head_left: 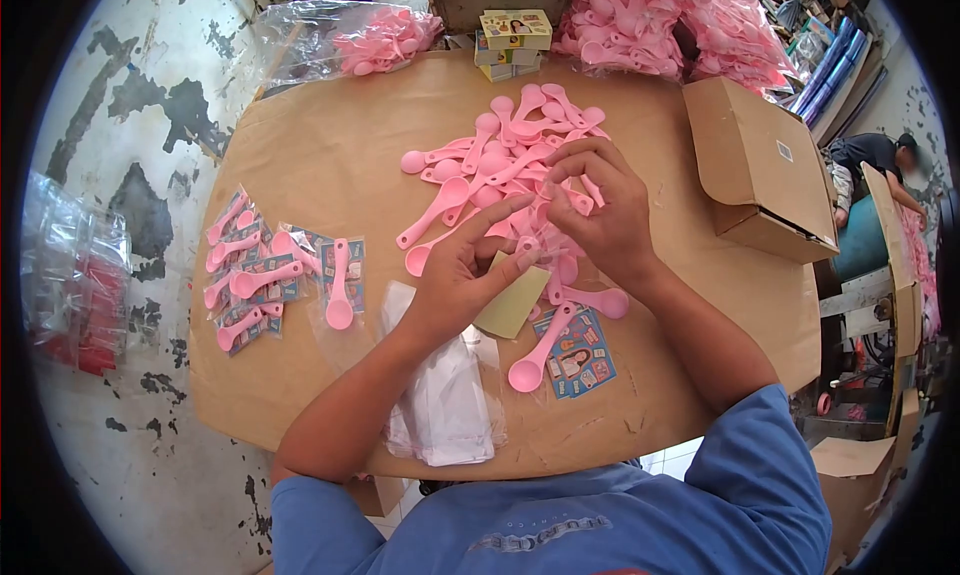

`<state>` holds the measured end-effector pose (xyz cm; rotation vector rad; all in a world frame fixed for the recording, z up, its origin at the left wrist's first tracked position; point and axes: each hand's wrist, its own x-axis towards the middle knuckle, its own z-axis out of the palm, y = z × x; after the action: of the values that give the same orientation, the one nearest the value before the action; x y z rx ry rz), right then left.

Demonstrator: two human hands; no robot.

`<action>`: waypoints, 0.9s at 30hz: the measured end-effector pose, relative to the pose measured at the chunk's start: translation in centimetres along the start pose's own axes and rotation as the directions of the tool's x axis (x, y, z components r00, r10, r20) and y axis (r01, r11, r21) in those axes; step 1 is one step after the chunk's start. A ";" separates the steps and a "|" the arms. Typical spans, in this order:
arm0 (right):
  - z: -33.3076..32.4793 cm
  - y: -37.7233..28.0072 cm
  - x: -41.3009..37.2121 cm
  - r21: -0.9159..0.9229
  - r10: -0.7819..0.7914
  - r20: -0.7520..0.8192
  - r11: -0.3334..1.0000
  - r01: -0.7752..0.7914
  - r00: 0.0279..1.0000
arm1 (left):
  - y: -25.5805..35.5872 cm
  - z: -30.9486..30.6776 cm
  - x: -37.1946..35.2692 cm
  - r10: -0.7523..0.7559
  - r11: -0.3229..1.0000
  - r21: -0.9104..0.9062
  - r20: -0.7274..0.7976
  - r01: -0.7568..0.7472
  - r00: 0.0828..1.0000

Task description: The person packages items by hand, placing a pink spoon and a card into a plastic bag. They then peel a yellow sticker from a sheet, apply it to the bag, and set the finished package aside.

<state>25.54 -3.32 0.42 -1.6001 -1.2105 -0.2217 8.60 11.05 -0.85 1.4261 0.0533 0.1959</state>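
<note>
My left hand [468, 265] pinches a small clear plastic bag with a pale yellow-green card [512, 297] in or against it. Close to it, my right hand [603, 210] has thumb and fingers drawn together by the bag's upper part; what they grip is too small to make out. Behind both hands spreads a heap of pink measuring spoons [437, 213]. Below the right hand, one pink spoon [540, 353] lies partly over printed cards [582, 360] showing a person. A stack of clear bags [440, 405] lies by my left forearm.
Bagged spoons with cards [262, 278] lie at the table's left. A cardboard box [755, 170] stands at the right, and card stacks [515, 37] at the back. Large bags of pink spoons [625, 25] sit beyond the far edge. Another person [875, 160] bends at far right.
</note>
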 end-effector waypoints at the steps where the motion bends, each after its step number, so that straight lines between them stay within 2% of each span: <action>1: 0.0 0.5 0.0 0.046 0.047 -0.038 0.998 -0.045 0.998 | 0.1 -0.1 0.0 -0.006 1.000 0.008 0.003 0.006 1.000; 3: -0.3 1.9 0.2 0.144 0.148 -0.105 0.981 -0.132 0.984 | -0.1 0.0 -0.1 0.009 1.000 -0.008 -0.012 -0.009 1.000; 6: -2.0 3.7 1.3 0.549 0.455 -0.193 0.785 -0.289 0.869 | -0.1 0.0 0.0 0.017 0.996 -0.086 -0.069 -0.023 0.997; 9: -2.9 4.6 2.2 0.810 0.513 -0.208 0.568 -0.147 0.833 | 0.1 -0.3 0.0 -0.023 0.982 -0.190 -0.190 -0.013 0.982; 11: -4.0 6.3 1.1 0.865 0.389 0.069 0.436 -0.250 0.919 | -0.1 -0.4 0.3 -0.015 0.964 -0.261 -0.258 -0.055 0.966; 13: -3.8 5.3 1.0 0.830 0.313 0.313 0.370 -0.418 0.897 | -0.7 -0.5 0.5 0.042 0.934 -0.326 -0.306 -0.146 0.951; 14: -3.5 4.4 0.8 0.772 0.320 0.420 0.365 -0.519 0.849 | -1.0 -0.6 0.6 0.066 0.934 -0.316 -0.313 -0.170 0.947; 16: -2.2 1.0 1.0 0.626 0.355 0.503 0.479 -0.615 0.788 | -1.5 -0.9 0.8 0.117 0.930 -0.296 -0.330 -0.220 0.937; 18: -0.3 -1.9 0.8 0.428 0.406 0.457 0.679 -0.596 0.791 | -1.3 -0.8 0.6 0.112 0.944 -0.261 -0.319 -0.201 0.941; 19: 0.7 -1.3 0.0 0.421 0.363 0.440 0.724 -0.546 0.821 | -1.1 -0.8 0.5 0.108 0.951 -0.244 -0.313 -0.190 0.944; 22: 0.7 -0.9 -0.6 0.423 0.366 0.467 0.707 -0.567 0.805 | -0.6 -0.8 0.6 0.020 0.935 -0.327 -0.338 -0.137 0.941; 27: 0.0 -1.4 0.0 0.483 0.407 0.441 0.644 -0.593 0.800 | -0.3 -1.4 0.4 0.014 0.949 -0.289 -0.353 -0.123 0.936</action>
<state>24.43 -3.48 1.31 -1.3405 -0.8547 0.7418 8.85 12.46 -1.30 1.0691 0.2529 0.4942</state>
